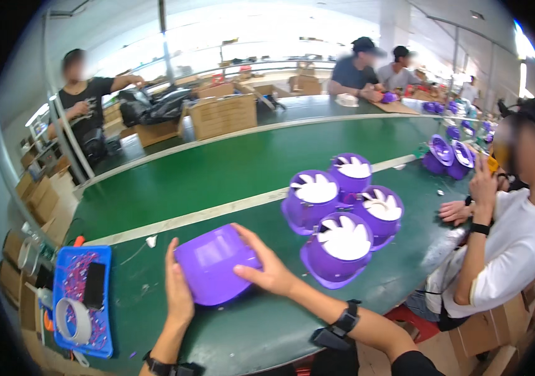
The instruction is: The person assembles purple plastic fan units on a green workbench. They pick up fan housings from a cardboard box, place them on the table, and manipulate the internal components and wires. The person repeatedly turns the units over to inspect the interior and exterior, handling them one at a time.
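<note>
We judge the work to be partway along: four purple fan housings (342, 216) with white blades already stand clustered right of centre on the green worktop (230, 169), while the purple shell (216, 263) between our hands shows no fan on the side facing us. Whether anything is fitted underneath, we cannot tell. More purple pieces lie further off at the upper right, near a seated person in a white shirt (511, 250).

The shell sits low in the middle of the frame, resting on or just above the worktop. Our left hand (178, 291) presses flat against its left side, fingers straight and pointing up. Our right hand (264, 266) lies over its right edge, fingers spread and curled loosely around the rim, so both hands have hold of it between them.

The shell is smooth, glossy plastic, rounded at the corners, with a flat, paler panel on its upper face. A blue tray (82, 301) with a roll of tape (73, 319) sits at the lower left.
</note>
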### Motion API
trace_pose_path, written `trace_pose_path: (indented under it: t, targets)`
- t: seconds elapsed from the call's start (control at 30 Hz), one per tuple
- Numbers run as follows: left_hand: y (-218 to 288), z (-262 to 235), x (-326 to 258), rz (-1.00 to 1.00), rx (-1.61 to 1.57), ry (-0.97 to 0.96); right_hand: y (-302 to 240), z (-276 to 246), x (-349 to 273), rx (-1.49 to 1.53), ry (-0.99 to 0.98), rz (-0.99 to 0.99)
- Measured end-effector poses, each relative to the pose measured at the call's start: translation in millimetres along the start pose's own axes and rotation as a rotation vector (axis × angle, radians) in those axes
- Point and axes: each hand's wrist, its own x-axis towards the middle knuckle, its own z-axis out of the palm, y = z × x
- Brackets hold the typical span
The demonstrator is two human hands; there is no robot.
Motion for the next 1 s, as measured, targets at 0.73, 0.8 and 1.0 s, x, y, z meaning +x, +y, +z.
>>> trace_pose_path:
  t: [0.73,0.8,1.0]
  targets:
    - [1,1,-2,0.004,0.102,-0.059,11,0,4,0.033,0.075,0.027]
    - [-1,0,-4,-0.005,0.048,-0.049,11,-1,4,-0.005,0.024,0.039]
    - [1,4,-1,-0.006,0.013,-0.056,0,-6,3,0.072,-0.022,0.064]
